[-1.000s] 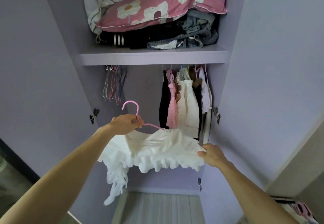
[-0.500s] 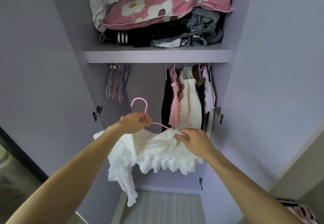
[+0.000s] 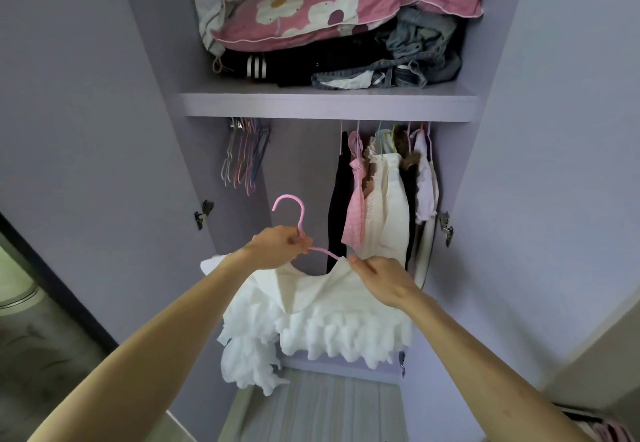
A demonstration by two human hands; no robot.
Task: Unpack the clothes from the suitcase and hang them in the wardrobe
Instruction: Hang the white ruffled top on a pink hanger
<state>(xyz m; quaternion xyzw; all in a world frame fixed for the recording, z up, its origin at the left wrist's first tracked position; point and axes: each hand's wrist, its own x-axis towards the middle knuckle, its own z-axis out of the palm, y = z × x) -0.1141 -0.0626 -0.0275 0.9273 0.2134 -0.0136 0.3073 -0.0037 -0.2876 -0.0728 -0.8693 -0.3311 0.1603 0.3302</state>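
I stand before an open lilac wardrobe (image 3: 329, 105). My left hand (image 3: 277, 246) grips the neck of a pink hanger (image 3: 294, 211), its hook pointing up. A white ruffled garment (image 3: 332, 317) drapes over the hanger and hangs below both hands. My right hand (image 3: 379, 277) pinches the garment's upper edge at the hanger's right arm. The rail itself is hidden under the shelf. A corner of the suitcase (image 3: 602, 427) shows at the bottom right.
Several garments (image 3: 381, 192) hang at the right of the rail space, several bare hangers (image 3: 244, 154) at the left, with a gap between. The shelf above holds a pink flowered pillow (image 3: 346, 1) and folded dark clothes (image 3: 346, 60). Both doors stand open.
My right hand left the garment's lower right hem and moved up to the fabric at the hanger's right arm. The hanger and garment rose slightly toward the wardrobe.
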